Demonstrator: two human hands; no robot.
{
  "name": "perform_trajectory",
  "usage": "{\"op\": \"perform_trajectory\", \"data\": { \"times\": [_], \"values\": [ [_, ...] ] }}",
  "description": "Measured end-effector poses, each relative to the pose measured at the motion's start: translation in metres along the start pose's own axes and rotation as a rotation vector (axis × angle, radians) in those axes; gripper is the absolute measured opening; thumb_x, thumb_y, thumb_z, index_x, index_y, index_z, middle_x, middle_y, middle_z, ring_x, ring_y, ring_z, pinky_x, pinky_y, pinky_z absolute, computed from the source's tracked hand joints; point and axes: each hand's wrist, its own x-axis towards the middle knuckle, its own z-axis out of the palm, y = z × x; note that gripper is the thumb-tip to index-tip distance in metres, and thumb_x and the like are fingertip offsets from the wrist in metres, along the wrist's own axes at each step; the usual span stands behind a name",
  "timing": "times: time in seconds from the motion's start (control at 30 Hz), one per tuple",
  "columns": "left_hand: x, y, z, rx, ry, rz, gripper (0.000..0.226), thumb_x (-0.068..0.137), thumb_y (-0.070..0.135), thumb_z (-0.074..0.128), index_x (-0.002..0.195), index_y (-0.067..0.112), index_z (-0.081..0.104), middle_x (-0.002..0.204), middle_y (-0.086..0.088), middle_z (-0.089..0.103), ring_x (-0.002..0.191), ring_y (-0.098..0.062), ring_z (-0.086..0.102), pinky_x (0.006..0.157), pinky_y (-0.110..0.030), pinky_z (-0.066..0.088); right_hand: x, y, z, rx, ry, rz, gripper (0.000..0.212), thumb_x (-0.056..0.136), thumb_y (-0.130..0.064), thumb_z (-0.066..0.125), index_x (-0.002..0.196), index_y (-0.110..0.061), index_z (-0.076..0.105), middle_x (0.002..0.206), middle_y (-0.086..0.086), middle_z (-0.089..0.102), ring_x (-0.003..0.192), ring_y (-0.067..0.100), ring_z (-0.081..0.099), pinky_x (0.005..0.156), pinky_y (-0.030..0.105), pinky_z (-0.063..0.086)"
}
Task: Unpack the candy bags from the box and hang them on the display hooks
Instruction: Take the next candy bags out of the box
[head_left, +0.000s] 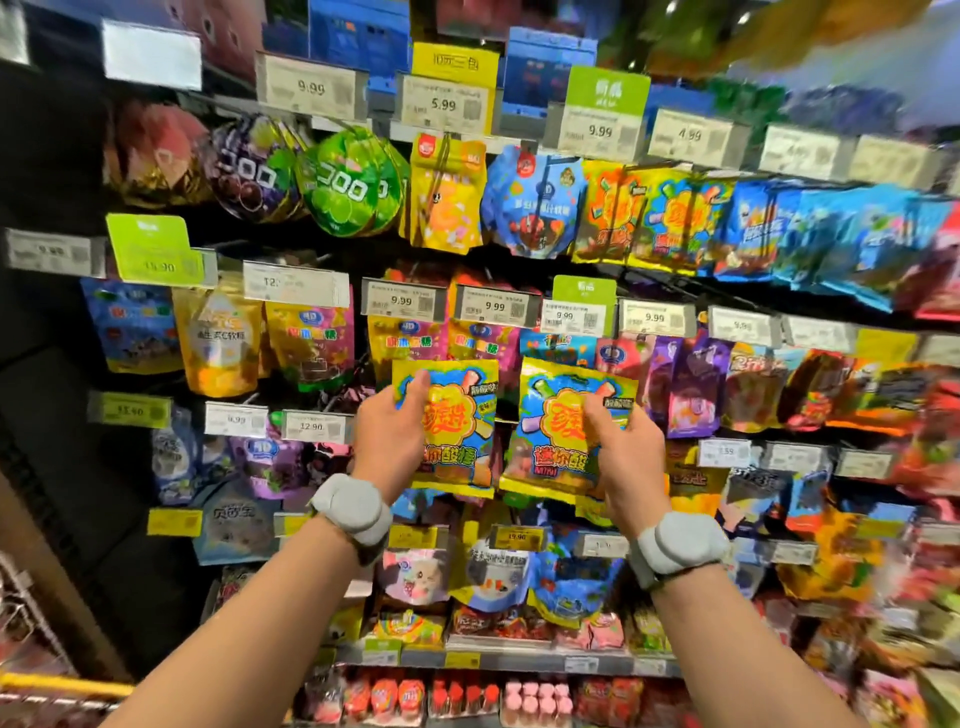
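I hold two yellow and blue candy bags up in front of the display. My left hand (390, 435) grips the left candy bag (457, 431) by its left side, thumb on the front. My right hand (621, 451) pinches the right candy bag (556, 431) at its right half. Both bags are upright, side by side, slightly apart. Matching bags (670, 218) hang on an upper row of hooks, to the right and above my hands. The box is out of sight.
The display wall is packed with hanging candy bags in several rows, each with price tags (404, 300) on the hook ends. A lower shelf (509, 660) carries boxed sweets. A yellow-edged cart or rack (57, 686) sits at bottom left. Grey bands are on both wrists.
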Motion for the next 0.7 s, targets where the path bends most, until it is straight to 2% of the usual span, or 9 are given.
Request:
{"op": "perform_trajectory", "data": {
  "times": [0.1, 0.2, 0.23, 0.33, 0.43, 0.5, 0.57, 0.6, 0.7],
  "values": [
    [0.010, 0.010, 0.006, 0.022, -0.018, 0.026, 0.058, 0.098, 0.050, 0.045, 0.068, 0.001, 0.048, 0.059, -0.009, 0.036, 0.054, -0.018, 0.031, 0.052, -0.034, 0.028, -0.002, -0.023, -0.002, -0.012, 0.090, -0.061, 0.045, 0.101, -0.023, 0.056, 0.127, 0.013, 0.052, 0.110, 0.001, 0.026, 0.094, 0.031, 0.062, 0.067, 0.028, 0.052],
    [0.010, 0.027, 0.010, 0.052, -0.012, 0.092, 0.055, 0.100, 0.044, 0.045, 0.058, 0.012, 0.029, 0.053, -0.002, 0.030, 0.049, -0.016, 0.027, 0.053, -0.035, 0.023, 0.001, -0.036, -0.004, -0.062, 0.087, -0.115, 0.047, 0.095, -0.046, 0.060, 0.105, 0.001, 0.061, 0.091, 0.004, 0.066, 0.091, 0.036, 0.064, 0.077, 0.037, 0.056],
    [0.010, 0.034, 0.011, 0.049, -0.006, 0.104, 0.055, 0.100, 0.043, 0.045, 0.057, 0.013, 0.027, 0.053, -0.003, 0.030, 0.050, -0.017, 0.028, 0.055, -0.036, 0.024, 0.005, -0.038, -0.008, -0.065, 0.099, -0.128, 0.053, 0.092, -0.052, 0.061, 0.093, 0.000, 0.056, 0.071, -0.004, 0.045, 0.079, 0.033, 0.064, 0.074, 0.039, 0.058],
    [0.015, 0.045, 0.018, 0.053, 0.021, 0.114, 0.057, 0.100, 0.046, 0.045, 0.061, 0.004, 0.042, 0.057, -0.012, 0.043, 0.055, -0.025, 0.040, 0.061, -0.037, 0.027, 0.011, -0.048, -0.016, -0.103, 0.133, -0.132, 0.055, 0.089, -0.054, 0.061, 0.087, 0.001, 0.059, 0.081, 0.011, 0.070, 0.080, 0.039, 0.068, 0.071, 0.048, 0.060],
    [0.023, 0.053, 0.023, 0.003, 0.016, 0.198, 0.056, 0.098, 0.048, 0.047, 0.059, 0.012, 0.030, 0.052, -0.003, 0.033, 0.051, -0.021, 0.030, 0.055, -0.037, 0.024, 0.014, -0.062, -0.024, -0.086, 0.210, -0.172, 0.043, 0.099, -0.030, 0.059, 0.077, 0.007, 0.055, 0.089, -0.004, 0.027, 0.060, 0.017, 0.065, 0.050, 0.036, 0.043],
    [0.026, 0.067, 0.032, -0.010, 0.006, 0.246, 0.054, 0.098, 0.043, 0.051, 0.058, 0.013, 0.029, 0.051, -0.001, 0.031, 0.050, -0.018, 0.028, 0.052, -0.034, 0.025, 0.018, -0.074, -0.036, -0.084, 0.259, -0.196, 0.045, 0.100, -0.023, 0.058, 0.063, -0.019, 0.033, 0.060, -0.005, 0.026, 0.039, 0.004, 0.045, 0.041, 0.023, 0.032],
    [0.031, 0.078, 0.035, -0.035, 0.004, 0.283, 0.051, 0.098, 0.037, 0.054, 0.057, 0.012, 0.037, 0.050, -0.004, 0.037, 0.050, -0.015, 0.032, 0.051, -0.033, 0.030, 0.034, -0.074, -0.045, -0.034, 0.271, -0.201, 0.040, 0.098, -0.025, 0.061, 0.107, -0.003, 0.029, 0.058, -0.002, 0.037, 0.037, -0.001, 0.044, 0.039, 0.014, 0.037],
    [0.035, 0.082, 0.040, -0.064, -0.001, 0.296, 0.048, 0.097, 0.036, 0.056, 0.059, 0.011, 0.043, 0.051, -0.006, 0.041, 0.051, -0.015, 0.036, 0.052, -0.037, 0.035, 0.043, -0.074, -0.053, -0.010, 0.291, -0.184, 0.038, 0.095, -0.033, 0.066, 0.069, -0.012, 0.047, 0.062, 0.002, 0.047, 0.041, -0.004, 0.051, 0.042, 0.014, 0.044],
    [0.045, 0.097, 0.055, -0.174, -0.035, 0.332, 0.040, 0.092, 0.041, 0.059, 0.069, 0.008, 0.055, 0.062, -0.018, 0.055, 0.056, -0.021, 0.048, 0.057, -0.048, 0.050, 0.058, -0.082, -0.068, 0.009, 0.258, -0.122, 0.058, 0.069, -0.070, 0.071, 0.089, -0.022, 0.046, 0.093, 0.016, 0.069, 0.080, 0.026, 0.072, 0.066, 0.053, 0.061]
  ]
}}
